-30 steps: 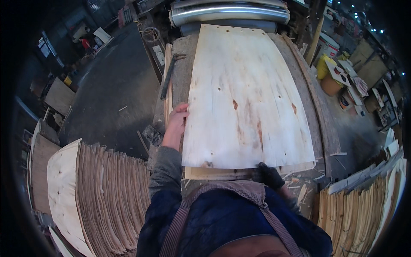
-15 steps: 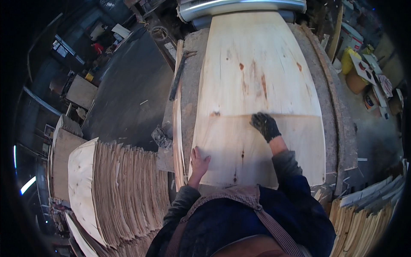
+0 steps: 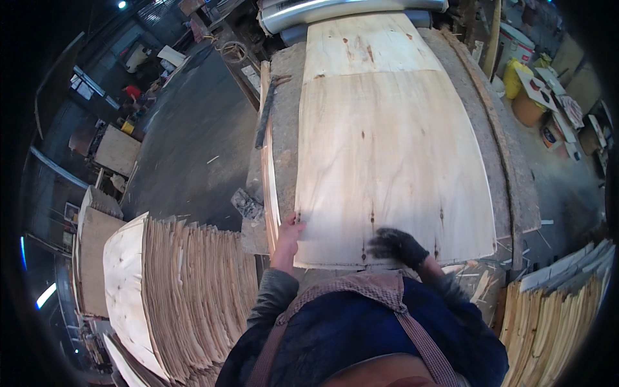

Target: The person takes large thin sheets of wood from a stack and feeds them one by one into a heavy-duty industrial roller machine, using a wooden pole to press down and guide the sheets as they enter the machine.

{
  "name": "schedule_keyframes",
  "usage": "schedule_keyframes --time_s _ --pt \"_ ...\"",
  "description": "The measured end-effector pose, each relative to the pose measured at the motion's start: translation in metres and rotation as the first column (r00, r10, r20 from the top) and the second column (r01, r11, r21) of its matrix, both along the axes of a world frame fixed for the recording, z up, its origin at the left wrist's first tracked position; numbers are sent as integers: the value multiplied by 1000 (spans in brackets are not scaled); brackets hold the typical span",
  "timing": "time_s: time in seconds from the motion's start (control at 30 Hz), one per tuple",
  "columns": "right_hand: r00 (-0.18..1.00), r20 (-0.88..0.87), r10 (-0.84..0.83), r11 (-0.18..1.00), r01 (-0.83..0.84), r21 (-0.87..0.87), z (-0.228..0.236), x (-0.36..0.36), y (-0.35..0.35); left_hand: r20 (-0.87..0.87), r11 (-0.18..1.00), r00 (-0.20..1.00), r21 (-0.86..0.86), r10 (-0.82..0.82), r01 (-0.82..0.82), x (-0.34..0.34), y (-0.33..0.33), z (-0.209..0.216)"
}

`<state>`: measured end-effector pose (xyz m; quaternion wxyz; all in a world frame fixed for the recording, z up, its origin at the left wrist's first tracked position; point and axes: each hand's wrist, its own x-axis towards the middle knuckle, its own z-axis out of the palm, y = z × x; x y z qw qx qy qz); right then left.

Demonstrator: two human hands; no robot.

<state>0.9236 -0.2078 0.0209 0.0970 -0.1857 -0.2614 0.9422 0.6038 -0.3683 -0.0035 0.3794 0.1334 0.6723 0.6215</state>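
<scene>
A pale veneer sheet (image 3: 393,148) with several dark knots lies lengthwise on the worktable in front of me. Its far end meets or overlaps another veneer sheet (image 3: 361,48), which reaches up to a shiny metal roller (image 3: 351,14). My left hand (image 3: 287,237), bare, is at the near sheet's left edge, fingers stretched and not wrapped around anything. In a dark glove, my right hand (image 3: 398,248) is open above or on the sheet near its front edge, fingers spread and slightly blurred. Whether its palm touches the wood cannot be told.
At the left stands a tall stack of veneer sheets (image 3: 193,297); another stack (image 3: 548,322) is at the lower right. A dark hammer-like tool (image 3: 265,119) lies along the table's left side. A wooden strip (image 3: 493,122) borders the right. Buckets (image 3: 516,48) stand farther right.
Both sheets have moved away from me toward the roller, carrying their seam far up the table. My right hand has come back from the seam to near the front edge; my left stays at the left edge.
</scene>
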Motion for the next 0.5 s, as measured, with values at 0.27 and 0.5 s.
schedule_keyframes --time_s 0.27,0.5 --pt "971 178 -162 986 167 -10 -95 68 -47 68 968 995 247 -68 49 23 5 107" --pt "789 386 -477 873 475 106 -12 70 -51 75 962 996 271 -51 29 16 -2 122"
